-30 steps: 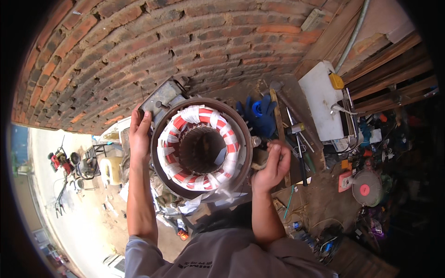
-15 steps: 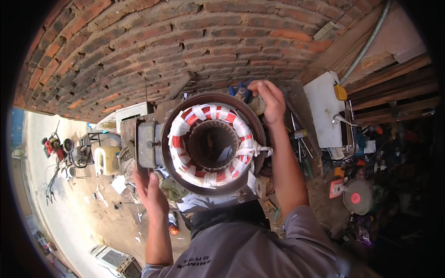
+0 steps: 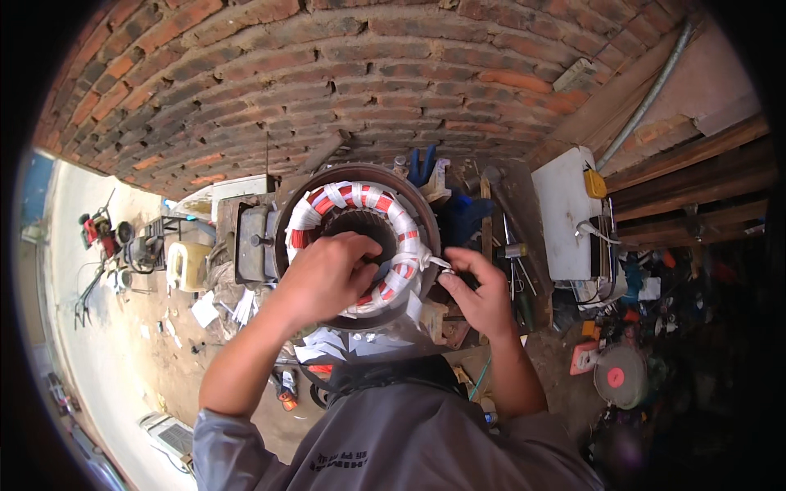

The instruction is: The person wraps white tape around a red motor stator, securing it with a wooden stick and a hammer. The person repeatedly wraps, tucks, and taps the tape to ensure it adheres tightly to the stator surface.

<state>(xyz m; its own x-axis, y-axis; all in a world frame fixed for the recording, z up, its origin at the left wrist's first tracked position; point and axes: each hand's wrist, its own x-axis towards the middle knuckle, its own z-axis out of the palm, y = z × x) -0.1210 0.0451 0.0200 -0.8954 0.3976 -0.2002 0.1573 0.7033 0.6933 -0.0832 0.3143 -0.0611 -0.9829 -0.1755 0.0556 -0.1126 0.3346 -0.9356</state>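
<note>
While the left hand (image 3: 332,274) curls over the lumpy white-and-red coil ring (image 3: 403,219), hiding a fair chunk, I can't tell if those fingers grip anything. On the right hand (image 3: 481,295), thumb and forefinger sit slightly parted at a twisted white tape tail (image 3: 434,261); can't tell if it's pinched. Ring's inside a rough, rusty-brown round metal housing (image 3: 431,219), with a boxy metal part (image 3: 252,233) off its left side. Past that, a blue glove (image 3: 467,218) is mostly shadow, then craggy brick wall (image 3: 385,82), cut off up top.
</note>
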